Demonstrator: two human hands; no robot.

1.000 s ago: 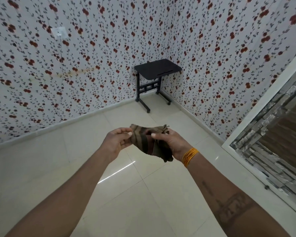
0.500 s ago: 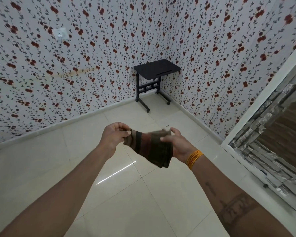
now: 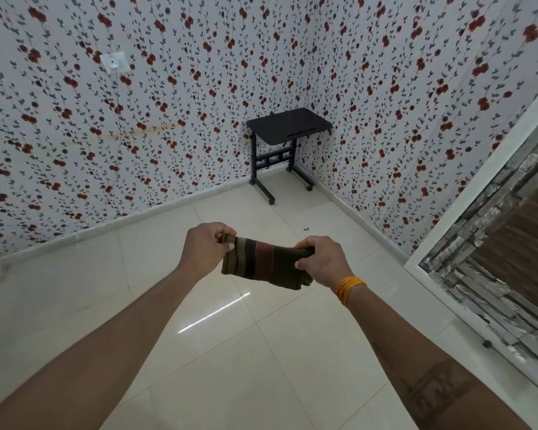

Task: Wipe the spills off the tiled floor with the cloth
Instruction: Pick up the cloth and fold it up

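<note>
No legible text, labels, brands or numbers anywhere in view. Only candidate is the dark band tattoo (image 3: 437, 391) on the right forearm, up the arm from the orange wrist threads (image 3: 349, 288); its marks are too blurred to read as letters

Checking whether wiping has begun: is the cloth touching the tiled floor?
Apart. The head view shows the cloth stretched in the air between the left hand and right hand, with bare tiled floor visible well beneath it.
</note>
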